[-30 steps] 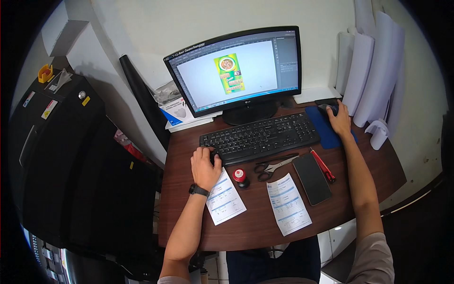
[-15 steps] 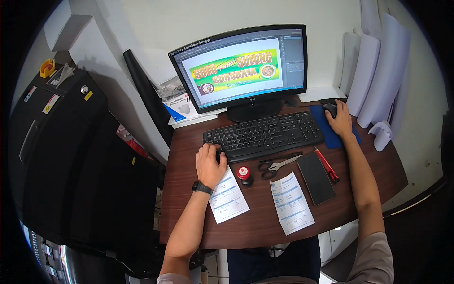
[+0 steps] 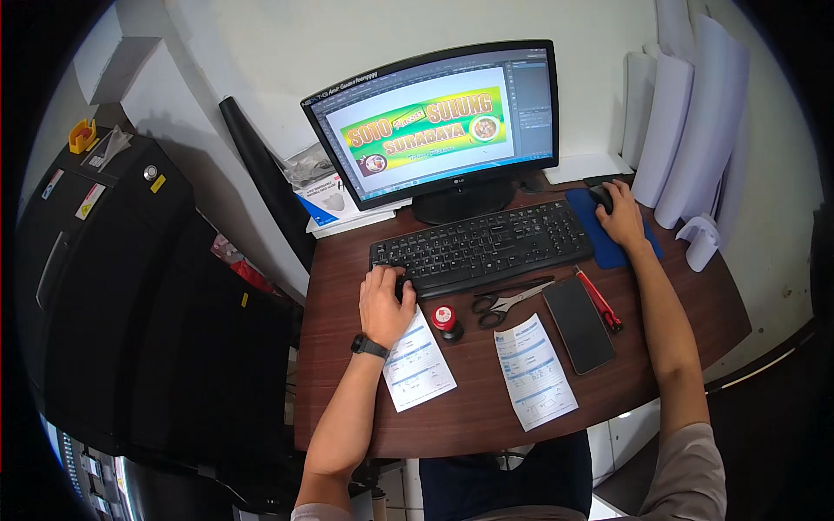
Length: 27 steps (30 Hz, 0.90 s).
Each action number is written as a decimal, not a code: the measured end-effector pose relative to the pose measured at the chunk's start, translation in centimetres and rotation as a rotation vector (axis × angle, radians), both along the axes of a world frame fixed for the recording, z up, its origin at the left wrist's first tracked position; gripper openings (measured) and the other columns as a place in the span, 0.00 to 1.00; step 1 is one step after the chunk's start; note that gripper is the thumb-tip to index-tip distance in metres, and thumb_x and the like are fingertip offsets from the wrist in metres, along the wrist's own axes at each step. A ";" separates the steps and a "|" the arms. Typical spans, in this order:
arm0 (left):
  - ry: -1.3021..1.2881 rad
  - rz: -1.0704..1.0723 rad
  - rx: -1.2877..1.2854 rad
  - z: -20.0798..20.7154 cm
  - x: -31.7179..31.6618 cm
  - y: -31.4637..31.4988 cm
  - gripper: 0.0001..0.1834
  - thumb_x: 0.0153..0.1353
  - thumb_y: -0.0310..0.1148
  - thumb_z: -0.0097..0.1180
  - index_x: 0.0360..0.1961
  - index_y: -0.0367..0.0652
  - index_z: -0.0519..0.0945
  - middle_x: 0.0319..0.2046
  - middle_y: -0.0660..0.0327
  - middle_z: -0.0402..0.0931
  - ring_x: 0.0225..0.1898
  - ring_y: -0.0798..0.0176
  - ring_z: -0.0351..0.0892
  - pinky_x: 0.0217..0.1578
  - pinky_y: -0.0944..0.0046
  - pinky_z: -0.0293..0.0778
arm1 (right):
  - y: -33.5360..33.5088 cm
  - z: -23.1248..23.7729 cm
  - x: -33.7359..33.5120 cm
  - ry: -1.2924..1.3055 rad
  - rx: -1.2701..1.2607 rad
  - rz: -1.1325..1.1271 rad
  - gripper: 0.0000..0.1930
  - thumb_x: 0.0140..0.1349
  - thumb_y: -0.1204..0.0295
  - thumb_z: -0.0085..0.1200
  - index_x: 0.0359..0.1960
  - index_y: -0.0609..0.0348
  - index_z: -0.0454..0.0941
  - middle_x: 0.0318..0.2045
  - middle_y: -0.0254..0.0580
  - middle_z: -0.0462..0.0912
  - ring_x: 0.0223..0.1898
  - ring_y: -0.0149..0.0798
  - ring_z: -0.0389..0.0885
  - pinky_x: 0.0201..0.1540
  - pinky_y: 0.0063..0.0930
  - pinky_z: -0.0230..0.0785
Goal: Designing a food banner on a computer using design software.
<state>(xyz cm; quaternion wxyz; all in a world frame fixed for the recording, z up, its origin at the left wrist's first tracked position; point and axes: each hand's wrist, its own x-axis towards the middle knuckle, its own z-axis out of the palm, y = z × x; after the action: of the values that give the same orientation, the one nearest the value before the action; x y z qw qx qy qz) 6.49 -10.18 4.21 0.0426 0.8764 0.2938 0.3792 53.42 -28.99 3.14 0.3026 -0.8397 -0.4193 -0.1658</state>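
1. As I look in from afar, a black cabinet [image 3: 130,295] fills the far left.
2. I see the left hand [image 3: 385,304] loose and unclenched, grasping nothing, fingers resting at the left end of the keyboard [image 3: 491,247].
3. The left slip [image 3: 421,369] lies just below that hand, a stamp [image 3: 444,318] near its right edge.
4. Above the keyboard, the monitor [image 3: 430,130] shows me a green and yellow banner.
5. Scissors [image 3: 514,303], the right slip [image 3: 537,373], a phone [image 3: 579,330] and a red cutter [image 3: 598,300] lie below the keyboard.
6. I find the right hand [image 3: 623,217] curled over the mouse [image 3: 601,198], on the blue pad [image 3: 611,252].
7. Paper rolls [image 3: 705,130] stand beyond.
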 end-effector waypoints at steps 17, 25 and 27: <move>-0.015 -0.025 -0.020 0.0 -0.1 0.0 0.11 0.60 0.29 0.61 0.44 0.38 0.82 0.42 0.53 0.78 0.48 0.46 0.77 0.49 0.51 0.72 | 0.7 0.3 -1.4 -0.011 0.019 0.056 0.25 0.61 0.74 0.58 0.62 0.54 0.77 0.67 0.53 0.71 0.65 0.58 0.71 0.69 0.46 0.66; -0.024 -0.036 -0.026 -0.1 0.0 0.1 0.11 0.61 0.29 0.61 0.44 0.37 0.82 0.43 0.52 0.78 0.48 0.46 0.77 0.50 0.52 0.72 | 0.7 0.1 -1.0 -0.033 0.009 0.061 0.25 0.61 0.74 0.57 0.63 0.52 0.77 0.66 0.52 0.72 0.65 0.58 0.71 0.69 0.45 0.66; -0.026 -0.033 -0.039 -0.1 -0.1 0.1 0.11 0.60 0.28 0.61 0.44 0.37 0.82 0.44 0.52 0.79 0.48 0.45 0.77 0.51 0.52 0.72 | 0.8 0.0 -0.8 -0.032 0.006 0.065 0.25 0.61 0.74 0.56 0.63 0.52 0.77 0.66 0.52 0.72 0.66 0.58 0.71 0.69 0.45 0.66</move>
<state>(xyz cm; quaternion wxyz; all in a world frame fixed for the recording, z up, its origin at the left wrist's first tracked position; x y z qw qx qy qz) 6.41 -10.13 4.13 0.0697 0.8751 0.2862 0.3841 52.58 -28.18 3.12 0.3036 -0.8220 -0.4508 -0.1702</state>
